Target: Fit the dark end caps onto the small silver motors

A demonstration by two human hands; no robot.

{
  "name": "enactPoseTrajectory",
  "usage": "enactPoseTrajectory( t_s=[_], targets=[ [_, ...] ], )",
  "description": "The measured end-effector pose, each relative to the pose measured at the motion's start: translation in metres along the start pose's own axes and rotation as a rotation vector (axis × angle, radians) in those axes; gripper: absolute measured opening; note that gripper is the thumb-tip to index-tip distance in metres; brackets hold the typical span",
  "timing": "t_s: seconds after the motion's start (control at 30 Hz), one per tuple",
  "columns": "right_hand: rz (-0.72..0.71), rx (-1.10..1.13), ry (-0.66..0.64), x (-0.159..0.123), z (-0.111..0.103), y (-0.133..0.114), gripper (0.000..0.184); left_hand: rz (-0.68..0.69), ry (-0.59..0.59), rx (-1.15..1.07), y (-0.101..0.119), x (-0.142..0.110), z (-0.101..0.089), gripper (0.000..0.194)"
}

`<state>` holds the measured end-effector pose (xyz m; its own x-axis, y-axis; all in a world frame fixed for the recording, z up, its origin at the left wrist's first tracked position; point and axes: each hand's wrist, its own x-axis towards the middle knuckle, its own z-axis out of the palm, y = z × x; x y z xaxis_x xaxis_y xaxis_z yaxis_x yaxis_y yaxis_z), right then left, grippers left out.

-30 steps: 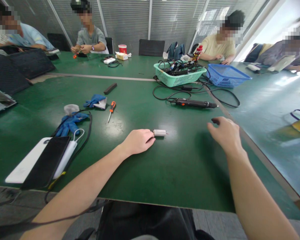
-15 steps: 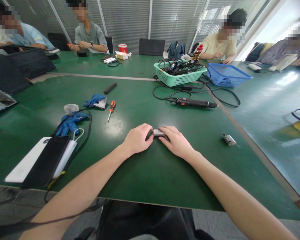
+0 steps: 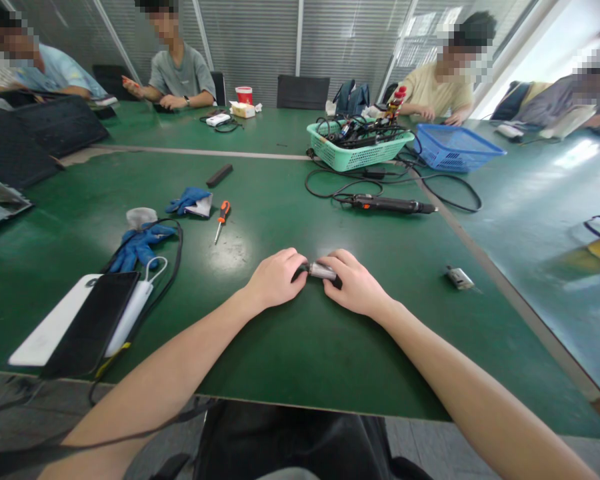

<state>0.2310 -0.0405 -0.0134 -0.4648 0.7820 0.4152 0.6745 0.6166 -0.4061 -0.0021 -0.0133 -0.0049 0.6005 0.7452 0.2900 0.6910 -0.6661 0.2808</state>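
My L hand [image 3: 273,279] & R hand [image 3: 354,283] are together, clamped on the small silver motor [image 3: 323,271] between them, its long axis running approx. L–R, slightly tilted, above the green desk [image 3: 300,353]. Further off, green plastic basket [image 3: 360,153] holds black cables & tools; blue plastic basket [image 3: 455,150] sits just right of it.

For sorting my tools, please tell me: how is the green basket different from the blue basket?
The green basket is teal-green, the blue basket bright blue. The green basket is heaped with black cables; the blue basket shows no such heap. Both are rectangular plastic lattice baskets.
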Motion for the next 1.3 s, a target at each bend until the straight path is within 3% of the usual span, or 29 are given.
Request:
enactPoseTrajectory(
  t_s=[0.23,0.43,0.6,1.3],
  targets=[
    [-0.020,0.018,-0.021,0.002,-0.001,0.001,0.031,0.059,-0.024,-0.003,-0.003,0.001,0.001,0.015],
    [-0.081,0.024,-0.042,0.001,-0.001,0.000,0.034,0.137,-0.064,-0.033,-0.003,0.002,-0.001,0.012],
    [-0.110,0.007,-0.057,0.002,-0.004,-0.005,0.025,0.193,-0.090,-0.075,-0.001,0.002,-0.002,0.013],
    [-0.075,-0.016,-0.070,-0.001,-0.004,-0.014,0.015,0.229,-0.112,-0.073,0.000,0.002,-0.002,0.018]
  ],
)
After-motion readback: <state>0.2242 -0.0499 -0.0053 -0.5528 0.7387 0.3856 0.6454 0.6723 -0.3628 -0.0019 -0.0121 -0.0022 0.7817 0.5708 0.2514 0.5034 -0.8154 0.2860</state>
